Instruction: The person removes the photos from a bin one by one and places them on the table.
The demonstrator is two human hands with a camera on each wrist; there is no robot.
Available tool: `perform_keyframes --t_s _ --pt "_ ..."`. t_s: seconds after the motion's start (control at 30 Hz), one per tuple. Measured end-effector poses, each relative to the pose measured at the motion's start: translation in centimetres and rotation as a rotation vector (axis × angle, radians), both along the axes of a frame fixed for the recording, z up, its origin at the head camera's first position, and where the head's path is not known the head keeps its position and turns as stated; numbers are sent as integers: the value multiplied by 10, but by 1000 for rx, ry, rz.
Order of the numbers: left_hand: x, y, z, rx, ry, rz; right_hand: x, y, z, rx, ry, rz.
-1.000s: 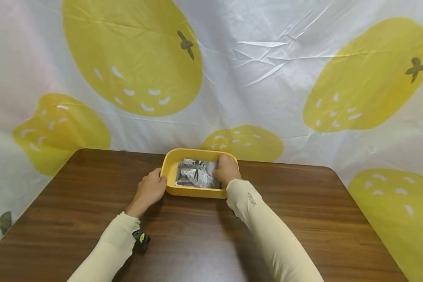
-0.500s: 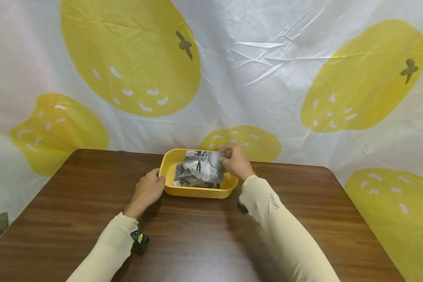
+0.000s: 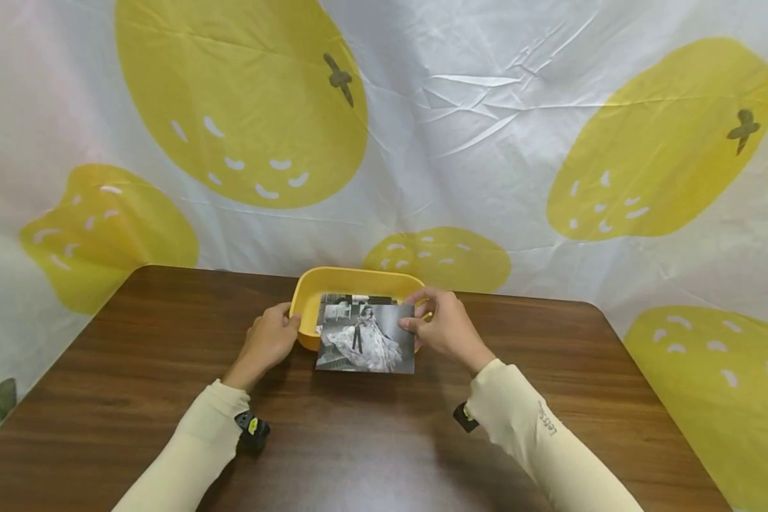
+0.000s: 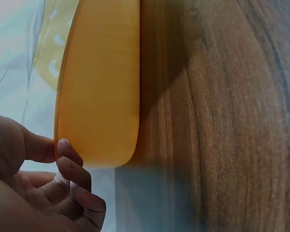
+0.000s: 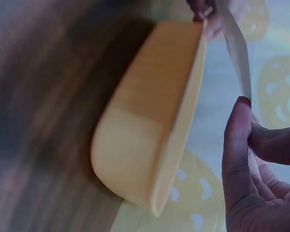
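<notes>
- Head view: our right hand (image 3: 444, 328) pinches a black-and-white photograph (image 3: 366, 343), figure in pale gown.
- Our left hand (image 3: 270, 340) grips the yellow tray (image 3: 352, 281) on the tabletop (image 3: 371, 427).

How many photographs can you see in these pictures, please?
2: one black-and-white photograph pinched at its right edge by the right hand, held over the yellow tray's near rim; another photograph in the tray shows behind it. More may lie hidden beneath. The left hand grips the tray's left rim.

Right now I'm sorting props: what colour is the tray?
Yellow tray, plain, best seen in the head view.
</notes>
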State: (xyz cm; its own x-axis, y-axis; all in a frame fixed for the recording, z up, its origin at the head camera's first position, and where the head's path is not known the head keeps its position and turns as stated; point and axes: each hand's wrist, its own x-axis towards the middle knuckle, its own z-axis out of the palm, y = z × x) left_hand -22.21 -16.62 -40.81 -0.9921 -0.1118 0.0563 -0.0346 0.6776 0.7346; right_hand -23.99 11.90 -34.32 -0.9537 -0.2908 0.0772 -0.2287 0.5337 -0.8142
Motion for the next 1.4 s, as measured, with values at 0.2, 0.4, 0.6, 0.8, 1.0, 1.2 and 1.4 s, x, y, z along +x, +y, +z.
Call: perform_keyframes --t_s 0.2,0.4,0.6,0.8,1.0,1.2,1.4 --pt "0 1 2 3 -10 -1 22 -7 -17 -55 -80 -12" --pt "-3 1 3 14 -20 2 35 -9 -39 -79 -88 19" --pt "-4 0 5 24 -36 3 43 -13 -59 -93 -68 91" --pt "-6 0 4 17 -31 -5 42 -14 -73 28 -10 99" --pt "-7 -1 3 21 -34 -2 38 -14 -84 215 108 84" --pt "-8 -2 2 24 -41 -4 35 -15 -86 298 177 61" --pt "-9 -2 1 21 -46 -8 36 -15 -85 332 188 63"
